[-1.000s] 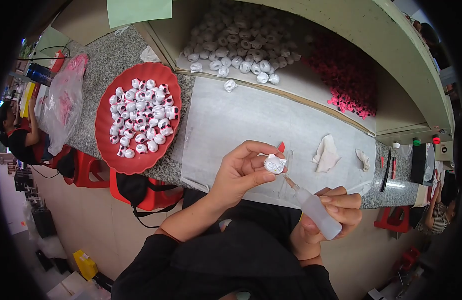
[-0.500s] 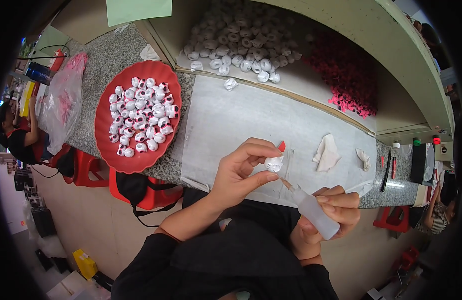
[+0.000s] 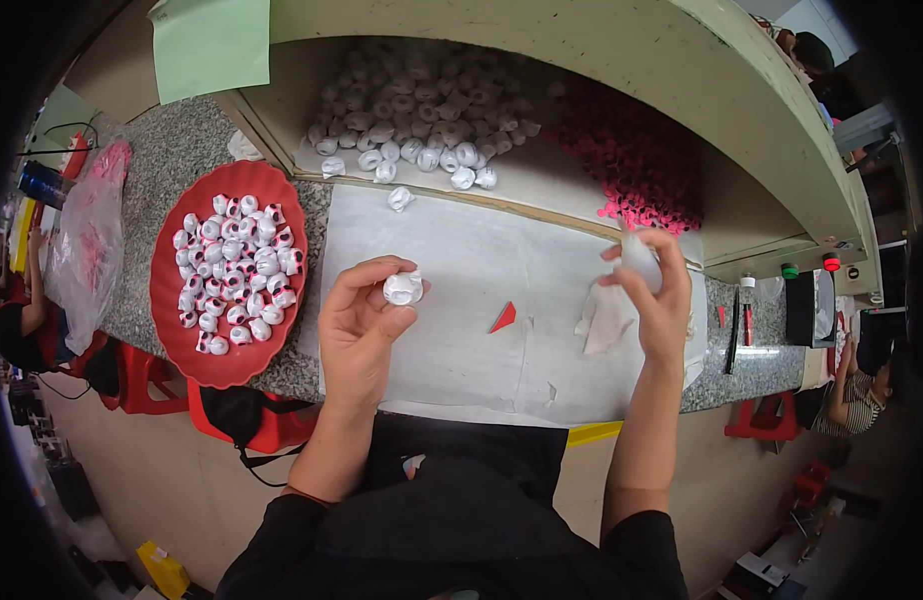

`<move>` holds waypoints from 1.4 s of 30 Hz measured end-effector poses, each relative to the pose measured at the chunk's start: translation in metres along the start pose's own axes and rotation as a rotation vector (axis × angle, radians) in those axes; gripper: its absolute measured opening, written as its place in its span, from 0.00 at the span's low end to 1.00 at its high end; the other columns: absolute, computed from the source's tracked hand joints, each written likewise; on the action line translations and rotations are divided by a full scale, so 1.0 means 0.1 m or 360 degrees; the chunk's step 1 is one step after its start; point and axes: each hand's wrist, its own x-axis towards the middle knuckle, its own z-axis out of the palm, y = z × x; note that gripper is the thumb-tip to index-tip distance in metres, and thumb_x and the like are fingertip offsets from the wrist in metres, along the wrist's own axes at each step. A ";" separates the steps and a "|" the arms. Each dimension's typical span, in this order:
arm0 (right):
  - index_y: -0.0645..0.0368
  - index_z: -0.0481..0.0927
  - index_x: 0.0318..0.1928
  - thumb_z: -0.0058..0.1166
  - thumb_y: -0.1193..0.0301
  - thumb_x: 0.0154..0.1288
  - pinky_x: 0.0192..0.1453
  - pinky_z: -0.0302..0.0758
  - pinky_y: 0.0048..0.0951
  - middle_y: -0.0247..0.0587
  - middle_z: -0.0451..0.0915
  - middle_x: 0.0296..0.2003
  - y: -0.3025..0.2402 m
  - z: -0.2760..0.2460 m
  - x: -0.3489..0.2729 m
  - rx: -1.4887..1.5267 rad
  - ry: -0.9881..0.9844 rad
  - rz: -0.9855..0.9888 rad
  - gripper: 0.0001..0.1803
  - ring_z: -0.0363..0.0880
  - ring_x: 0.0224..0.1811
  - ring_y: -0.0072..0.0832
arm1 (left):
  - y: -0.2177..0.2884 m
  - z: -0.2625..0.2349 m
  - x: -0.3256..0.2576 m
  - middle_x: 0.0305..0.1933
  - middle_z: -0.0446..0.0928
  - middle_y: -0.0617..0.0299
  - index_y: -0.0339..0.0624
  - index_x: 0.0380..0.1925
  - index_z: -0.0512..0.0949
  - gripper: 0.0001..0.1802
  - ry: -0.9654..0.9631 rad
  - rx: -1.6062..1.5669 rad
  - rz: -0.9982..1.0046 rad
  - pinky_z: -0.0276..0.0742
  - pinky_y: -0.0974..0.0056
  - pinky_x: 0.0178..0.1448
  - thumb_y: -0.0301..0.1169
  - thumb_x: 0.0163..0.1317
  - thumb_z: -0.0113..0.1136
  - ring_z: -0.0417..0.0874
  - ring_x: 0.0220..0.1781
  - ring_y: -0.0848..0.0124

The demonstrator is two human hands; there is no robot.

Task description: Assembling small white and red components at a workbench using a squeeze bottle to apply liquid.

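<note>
The left hand (image 3: 367,320) pinches a small white ball (image 3: 403,288) near the middle of the frame, while the right hand (image 3: 654,290), curled around a small clear bottle (image 3: 637,250), sits well apart to the right, so the left hand is nearer the red plate (image 3: 172,320).

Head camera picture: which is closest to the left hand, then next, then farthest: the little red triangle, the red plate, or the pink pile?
From the left hand:
1. Red triangle, just to its right on the white sheet.
2. Red plate, to its left, slightly farther.
3. Pink pile, far up right under the shelf.
</note>
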 end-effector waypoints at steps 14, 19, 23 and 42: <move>0.65 0.72 0.31 0.50 0.74 0.49 0.31 0.69 0.29 0.46 0.74 0.27 0.49 -0.08 0.79 -0.1461 0.0042 -0.0216 0.08 0.73 0.27 0.34 | -0.04 0.11 -0.05 0.44 0.68 0.54 0.33 0.41 0.66 0.18 -0.0127 -0.0091 -0.0183 0.68 0.62 0.52 0.14 0.47 0.52 0.70 0.47 0.68; 0.64 0.71 0.25 0.49 0.83 0.45 0.26 0.67 0.21 0.39 0.71 0.23 -0.25 0.34 -0.07 0.0195 -0.0117 0.0190 0.04 0.68 0.21 0.22 | -0.09 0.18 -0.13 0.43 0.69 0.51 0.34 0.39 0.67 0.17 -0.0157 -0.0036 -0.0220 0.71 0.63 0.48 0.16 0.47 0.53 0.73 0.44 0.66; 0.66 0.71 0.25 0.52 0.85 0.44 0.28 0.68 0.20 0.42 0.72 0.24 -0.37 0.62 -0.54 0.0560 -0.0119 0.0315 0.06 0.71 0.24 0.23 | -0.06 0.27 -0.18 0.43 0.69 0.50 0.34 0.39 0.67 0.17 -0.0267 0.0073 -0.0131 0.70 0.64 0.48 0.15 0.46 0.53 0.72 0.44 0.65; 0.63 0.71 0.28 0.57 0.84 0.41 0.36 0.65 0.19 0.35 0.72 0.25 -0.38 0.89 -0.77 0.0841 0.0029 0.0401 0.11 0.69 0.29 0.19 | 0.06 0.33 -0.31 0.43 0.70 0.47 0.33 0.34 0.71 0.12 -0.0401 0.0121 -0.0091 0.65 0.63 0.51 0.17 0.45 0.55 0.72 0.45 0.63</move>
